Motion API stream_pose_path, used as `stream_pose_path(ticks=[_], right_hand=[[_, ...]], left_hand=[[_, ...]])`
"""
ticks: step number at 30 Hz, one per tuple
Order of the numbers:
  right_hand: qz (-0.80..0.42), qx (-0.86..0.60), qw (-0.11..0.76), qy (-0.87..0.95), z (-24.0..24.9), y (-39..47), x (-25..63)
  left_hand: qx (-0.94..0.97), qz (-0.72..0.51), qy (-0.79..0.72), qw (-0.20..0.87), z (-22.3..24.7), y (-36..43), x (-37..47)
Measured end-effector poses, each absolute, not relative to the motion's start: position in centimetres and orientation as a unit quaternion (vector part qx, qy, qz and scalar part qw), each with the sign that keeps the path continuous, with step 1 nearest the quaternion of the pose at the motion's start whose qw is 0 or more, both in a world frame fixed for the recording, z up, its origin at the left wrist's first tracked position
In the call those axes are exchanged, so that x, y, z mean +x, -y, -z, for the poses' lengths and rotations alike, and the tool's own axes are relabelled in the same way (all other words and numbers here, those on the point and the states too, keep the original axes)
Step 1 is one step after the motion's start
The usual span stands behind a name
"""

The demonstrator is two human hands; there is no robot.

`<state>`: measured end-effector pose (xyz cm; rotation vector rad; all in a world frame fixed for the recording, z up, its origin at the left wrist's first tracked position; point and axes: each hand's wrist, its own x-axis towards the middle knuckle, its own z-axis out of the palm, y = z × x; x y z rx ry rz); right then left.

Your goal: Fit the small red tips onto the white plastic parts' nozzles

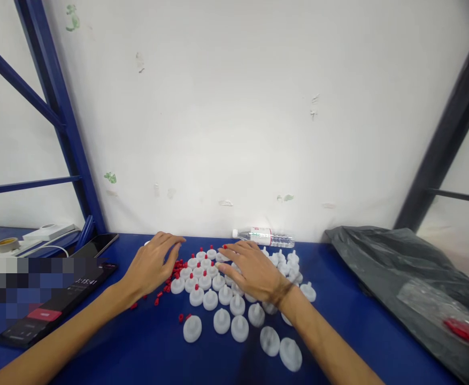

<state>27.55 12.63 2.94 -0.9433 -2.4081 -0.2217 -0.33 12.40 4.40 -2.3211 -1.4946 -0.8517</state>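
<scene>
Left hand (158,262) arches above the red caps (177,279), fingers slightly bent; grip cannot be determined. Right hand (254,270) extends palm-down over white lids (210,300) on the tabletop (138,350), thumb and fingers apart. 1 bottle (280,238) lies sideways, contents unclear. Clear bag (427,299) shows red pieces (463,328).

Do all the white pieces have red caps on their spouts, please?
No, a white piece near the front has a bare spout.
</scene>
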Motion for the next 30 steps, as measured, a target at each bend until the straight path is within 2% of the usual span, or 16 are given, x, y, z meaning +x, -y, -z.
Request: stream_pose_path(ticks=[3,9,16,24,27,30], right_hand=[[0.123,-0.342,0.296,0.884,-3.8,-12.4,27.4],[0.153,-0.301,0.252,0.907,-3.7,-11.1,25.5],[0.123,-0.229,0.339,0.904,-3.4,-10.4,24.2],[0.113,-0.209,0.321,0.917,-3.3,-10.5,24.1],[0.120,-0.223,0.340,0.906,-3.5,-10.6,23.9],[0.201,-0.208,0.362,0.886,-3.9,-10.6,23.4]], left_hand=[[-0.824,0.327,0.441,0.137,-4.8,-11.2,0.5],[-0.862,0.311,0.374,0.144,-4.8,-9.4,2.2],[-0.873,0.242,0.400,0.137,-4.1,-9.5,2.4],[-0.894,0.196,0.384,0.125,-4.1,-9.1,2.8],[-0.876,0.227,0.412,0.107,-4.3,-9.0,3.2],[-0.854,0.294,0.428,0.038,-4.6,-9.0,3.8]])
